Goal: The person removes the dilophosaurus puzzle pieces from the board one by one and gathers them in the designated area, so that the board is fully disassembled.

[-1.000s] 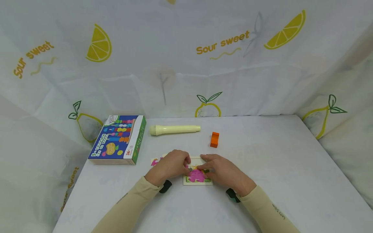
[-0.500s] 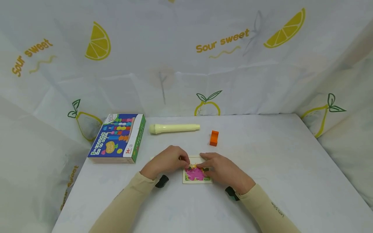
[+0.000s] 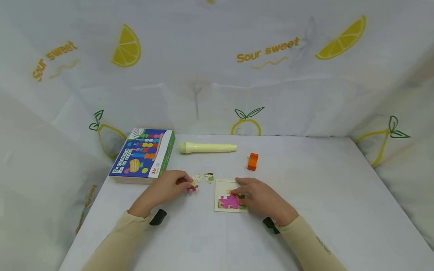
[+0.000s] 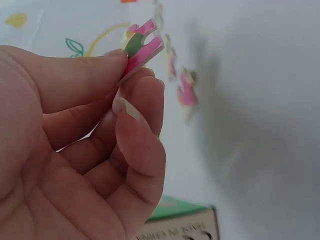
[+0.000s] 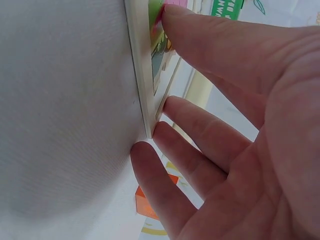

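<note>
My left hand (image 3: 170, 187) pinches a pink and green jigsaw piece (image 4: 142, 50) between thumb and fingers, left of the puzzle tray. Beyond it on the tabletop lie other loose jigsaw pieces (image 3: 209, 177), blurred in the left wrist view. The pale puzzle tray (image 3: 221, 184) holds a partly assembled pink picture (image 3: 229, 201) in its lower part, with bare board above. My right hand (image 3: 259, 197) rests on the tray's right side. In the right wrist view its thumb (image 5: 200, 35) presses on the picture, while the other fingers, nearly straight, lie along the tray's edge.
A blue and green toy box (image 3: 142, 156) lies at the back left. Behind the tray are a cream microphone-shaped stick (image 3: 207, 148) and a small orange block (image 3: 252, 162). A white printed curtain (image 3: 203, 67) hangs at the table's back edge.
My left hand has moved from over the tray out to the left and now pinches a piece there, uncovering loose pieces and the tray's left side. My right hand has stayed on the tray.
</note>
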Demonstrator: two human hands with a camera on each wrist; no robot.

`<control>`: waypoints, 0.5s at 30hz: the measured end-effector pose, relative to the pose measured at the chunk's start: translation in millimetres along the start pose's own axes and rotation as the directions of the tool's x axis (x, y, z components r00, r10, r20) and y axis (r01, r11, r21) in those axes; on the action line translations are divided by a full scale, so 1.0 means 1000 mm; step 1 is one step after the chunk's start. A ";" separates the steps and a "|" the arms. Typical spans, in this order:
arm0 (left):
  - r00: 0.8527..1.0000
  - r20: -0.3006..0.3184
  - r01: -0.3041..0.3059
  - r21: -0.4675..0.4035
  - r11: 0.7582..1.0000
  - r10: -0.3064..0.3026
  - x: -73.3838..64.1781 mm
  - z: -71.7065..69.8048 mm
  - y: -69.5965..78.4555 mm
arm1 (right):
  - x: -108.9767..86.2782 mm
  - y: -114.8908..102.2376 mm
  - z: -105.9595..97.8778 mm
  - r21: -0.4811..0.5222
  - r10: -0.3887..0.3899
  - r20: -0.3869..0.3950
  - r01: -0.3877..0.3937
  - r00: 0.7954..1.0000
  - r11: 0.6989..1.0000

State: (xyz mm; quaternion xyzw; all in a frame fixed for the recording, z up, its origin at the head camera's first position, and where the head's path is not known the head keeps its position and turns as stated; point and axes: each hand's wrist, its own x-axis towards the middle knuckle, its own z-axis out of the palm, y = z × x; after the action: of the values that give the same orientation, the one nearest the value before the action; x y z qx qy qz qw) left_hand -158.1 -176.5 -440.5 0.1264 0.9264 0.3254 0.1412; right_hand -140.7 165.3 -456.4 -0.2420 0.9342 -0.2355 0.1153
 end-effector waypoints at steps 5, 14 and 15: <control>0.999 -0.007 0.040 -0.012 0.999 -0.040 -0.016 0.000 -0.023 | -0.005 0.003 -0.001 0.010 0.033 0.003 -0.033 0.999 0.999; 0.999 -0.015 0.050 -0.010 0.999 -0.051 -0.025 0.007 -0.031 | 0.002 0.000 0.001 0.021 0.067 0.016 -0.067 0.998 0.998; 0.999 -0.019 0.051 -0.005 0.999 -0.051 -0.025 0.007 -0.032 | 0.003 -0.001 0.001 0.020 0.076 0.017 -0.076 0.997 0.997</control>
State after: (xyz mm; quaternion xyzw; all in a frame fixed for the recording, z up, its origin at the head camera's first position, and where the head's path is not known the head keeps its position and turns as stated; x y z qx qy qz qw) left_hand -137.1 -204.6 -462.0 0.0994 0.9298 0.3251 0.1407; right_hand -143.0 162.6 -457.0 -0.2072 0.9392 -0.2384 0.1344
